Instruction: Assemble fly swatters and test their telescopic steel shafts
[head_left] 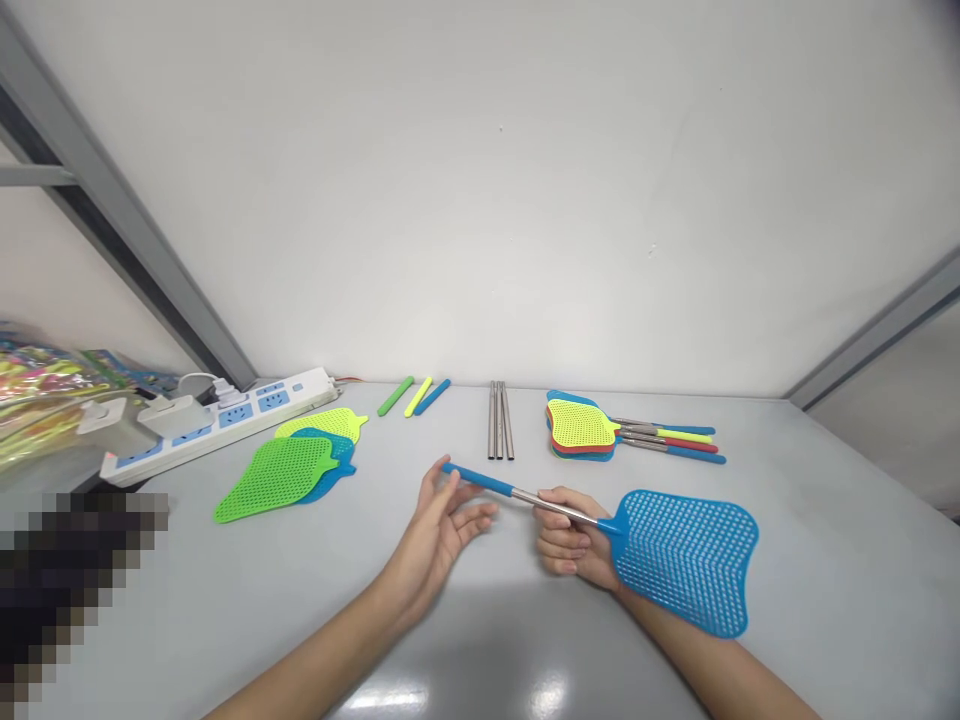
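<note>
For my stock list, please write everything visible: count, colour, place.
Held swatter: 1, blue, front right
Stacked swatters: 4, blue, yellow, red, back right
Swatter heads: 3, yellow, blue, green, left
Grips: 3, green, yellow, blue, centre
Tubes: 3, silver, centre
Power strip: 1, white, left
Plugs: 3, white, on strip
Packages: uncountable, multicoloured, far left
Table: 1, grey, below
Wall: 1, white, behind
Bars: several, grey, sides
Left hand: 1, bare, front centre
Right hand: 1, bare, on held swatter

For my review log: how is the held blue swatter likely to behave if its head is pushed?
The blue swatter would probably flex at its head, which looks like thin, perforated plastic. Its straight metal shaft should stay fairly stiff. Likely light for its size, given the many holes.
</note>
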